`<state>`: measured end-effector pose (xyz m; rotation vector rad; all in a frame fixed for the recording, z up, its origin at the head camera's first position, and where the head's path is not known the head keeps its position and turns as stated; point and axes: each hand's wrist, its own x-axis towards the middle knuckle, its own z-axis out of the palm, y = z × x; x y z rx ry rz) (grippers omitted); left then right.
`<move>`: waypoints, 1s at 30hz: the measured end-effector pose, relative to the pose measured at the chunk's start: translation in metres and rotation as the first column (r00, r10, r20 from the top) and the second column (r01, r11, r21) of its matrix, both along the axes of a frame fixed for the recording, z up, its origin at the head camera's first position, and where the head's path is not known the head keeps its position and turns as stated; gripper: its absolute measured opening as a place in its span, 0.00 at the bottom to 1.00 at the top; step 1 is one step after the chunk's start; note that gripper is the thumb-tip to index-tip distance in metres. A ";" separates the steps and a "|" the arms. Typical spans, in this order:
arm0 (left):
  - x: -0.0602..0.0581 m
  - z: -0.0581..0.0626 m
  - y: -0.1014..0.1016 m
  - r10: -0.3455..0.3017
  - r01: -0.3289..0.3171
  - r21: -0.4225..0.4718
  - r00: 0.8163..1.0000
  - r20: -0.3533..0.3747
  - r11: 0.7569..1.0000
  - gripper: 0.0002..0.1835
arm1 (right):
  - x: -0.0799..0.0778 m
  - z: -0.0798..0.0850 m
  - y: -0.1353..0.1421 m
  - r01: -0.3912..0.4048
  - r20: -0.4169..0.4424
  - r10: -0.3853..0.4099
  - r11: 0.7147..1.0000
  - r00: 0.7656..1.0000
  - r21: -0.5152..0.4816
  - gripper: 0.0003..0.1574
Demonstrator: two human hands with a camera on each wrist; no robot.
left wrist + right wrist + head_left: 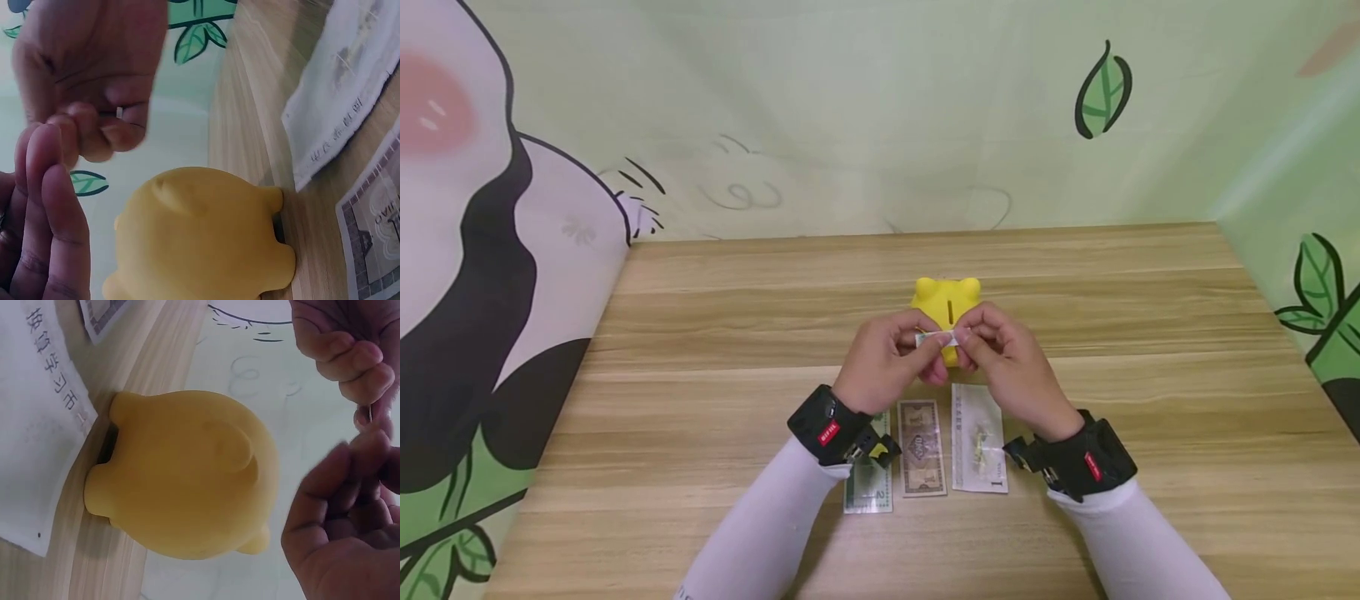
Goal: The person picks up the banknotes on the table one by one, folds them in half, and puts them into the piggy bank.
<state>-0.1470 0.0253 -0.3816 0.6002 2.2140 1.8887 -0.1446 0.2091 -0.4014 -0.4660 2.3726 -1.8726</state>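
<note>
Over the front of a yellow piggy bank (928,297), both hands meet around a small folded banknote (924,339). My left hand (880,358) pinches its left end between thumb and fingers. At the other end, the thumb and fingers of my right hand (1021,371) pinch it too. Most of the note is hidden by fingers; a pale strip with a greenish corner shows. The piggy bank stands upright, its coin slot (951,312) facing up just beyond the fingertips. In the right wrist view, the piggy bank's rounded body (187,475) stands beside the hands.
Three banknotes lie flat in a row nearer the person: a green one (869,493) partly under the left wrist, a brown one (921,450), and a whitish one (976,437) by the right wrist. The wooden table (700,317) meets a printed cloth backdrop (865,117).
</note>
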 end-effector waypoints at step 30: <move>-0.009 -0.020 -0.003 0.057 -0.059 0.073 0.998 0.022 0.996 0.07 | -0.002 -0.001 0.003 0.032 0.012 -0.032 0.998 0.999 -0.048 0.09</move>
